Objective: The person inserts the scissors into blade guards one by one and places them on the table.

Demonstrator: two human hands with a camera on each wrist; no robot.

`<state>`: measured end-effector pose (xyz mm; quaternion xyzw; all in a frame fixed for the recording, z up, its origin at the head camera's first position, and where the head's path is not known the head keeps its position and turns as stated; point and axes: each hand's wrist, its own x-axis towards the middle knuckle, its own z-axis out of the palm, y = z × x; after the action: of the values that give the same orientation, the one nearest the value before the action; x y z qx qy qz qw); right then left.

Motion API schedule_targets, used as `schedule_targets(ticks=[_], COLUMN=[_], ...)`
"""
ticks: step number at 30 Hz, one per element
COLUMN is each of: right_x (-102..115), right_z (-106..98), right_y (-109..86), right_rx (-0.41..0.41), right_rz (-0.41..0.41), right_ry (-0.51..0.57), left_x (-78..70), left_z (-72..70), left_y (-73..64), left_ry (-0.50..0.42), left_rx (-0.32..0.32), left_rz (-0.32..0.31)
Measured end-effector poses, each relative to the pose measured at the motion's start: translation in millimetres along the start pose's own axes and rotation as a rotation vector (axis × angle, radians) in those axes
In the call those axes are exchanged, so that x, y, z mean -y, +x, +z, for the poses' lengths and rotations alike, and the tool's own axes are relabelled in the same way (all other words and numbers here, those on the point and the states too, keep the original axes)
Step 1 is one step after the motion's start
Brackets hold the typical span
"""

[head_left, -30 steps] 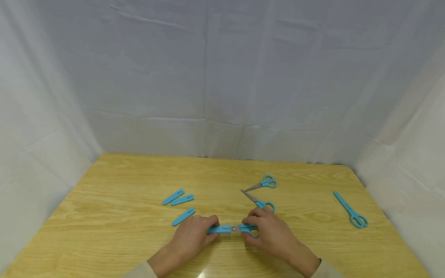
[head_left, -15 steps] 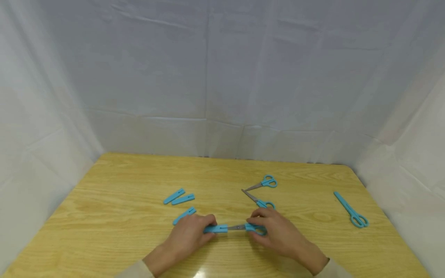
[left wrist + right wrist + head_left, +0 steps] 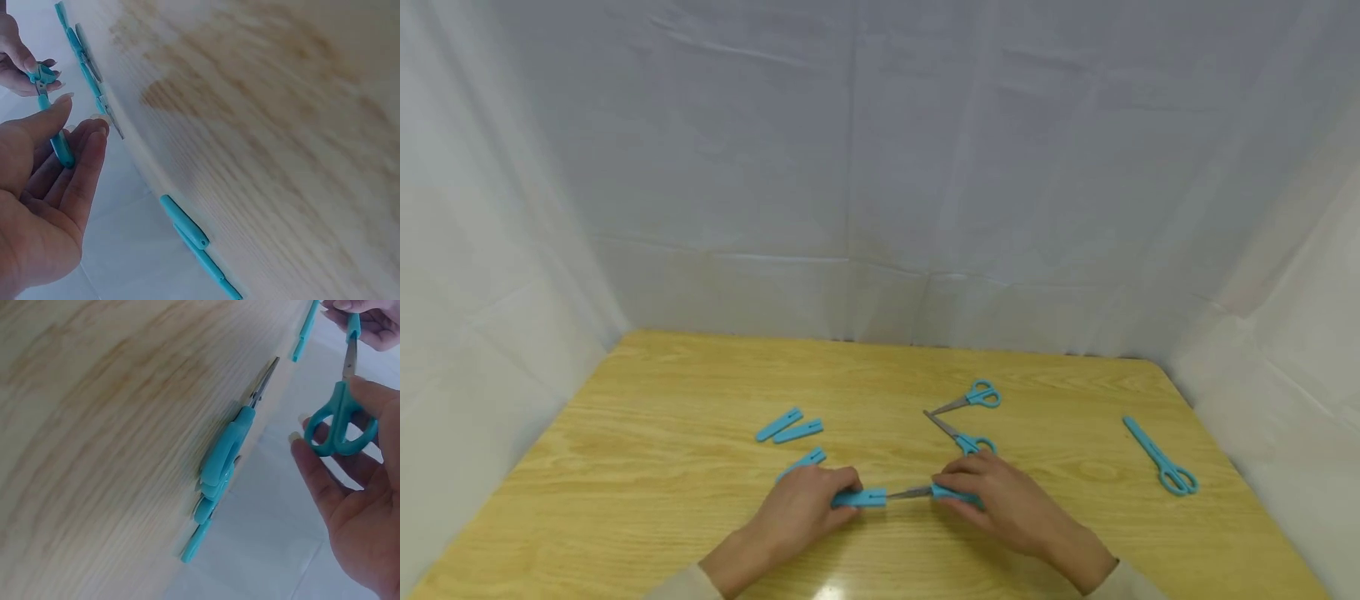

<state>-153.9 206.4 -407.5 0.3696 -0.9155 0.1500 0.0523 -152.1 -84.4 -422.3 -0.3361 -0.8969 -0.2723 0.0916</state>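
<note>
Between thumb and fingers, my left hand [image 3: 797, 507] holds a light blue blade cover [image 3: 867, 498] by its closed end. My right hand [image 3: 1009, 507] pinches a pair of scissors [image 3: 339, 419] by the blue handles, finger loops toward the palm. The metal blades [image 3: 910, 493] point left, their tips hidden inside the cover and a stretch near the pivot bare. Cover and scissors lie roughly in one line, close over the table's front part. In the left wrist view the cover's rounded end [image 3: 64, 153] shows beside the curled fingers.
Three loose blade covers [image 3: 799, 431] lie left of centre, one partly behind the left hand. Two bare scissors [image 3: 982, 394] lie beyond the right hand, tips nearly meeting. Covered scissors [image 3: 1159, 455] rest far right on the wooden table [image 3: 662, 383]; a white curtain [image 3: 880, 167] hangs behind.
My hands have moved apart, the right to the right and the left slightly left. More blade now shows between cover and handles, and the scissors have turned so the loops look narrower.
</note>
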Motion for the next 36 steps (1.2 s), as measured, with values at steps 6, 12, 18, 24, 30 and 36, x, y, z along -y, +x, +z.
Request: schedule_targets(ticks=[6,12,18,24,30,36], right_x=[-3.7,-11.9,-18.2,-16.4,-14.1,-10.0], right_z=[5.0,8.8,9.0,7.4,4.4,3.8], right_y=[-2.2,-6.0,-12.4,-13.6,-10.0,-7.2], right_rx=[-0.109,-0.253,-0.237,-0.125,-0.041,0.034], right_rz=[-0.088,-0.208,-0.096,0.189,0.325,0.416], right_ry=[-0.047,-0.078,-0.022,0.310,0.688,1.064], left_x=[2.7,5.6,8.8,7.5,6.3,6.2], left_z=[-1.3,-3.6,-6.3,-7.0,-6.6,-5.3], left_y=[-1.6,-2.4,-3.9,-2.8,-1.9,-0.9], left_ry=[-0.063,-0.064,-0.004,0.013,0.021,0.030], left_rx=[0.021,0.052,0.026,-0.002,-0.024,-0.014], left_rz=[-0.017,-0.050,-0.054,-0.028,-0.028,-0.033])
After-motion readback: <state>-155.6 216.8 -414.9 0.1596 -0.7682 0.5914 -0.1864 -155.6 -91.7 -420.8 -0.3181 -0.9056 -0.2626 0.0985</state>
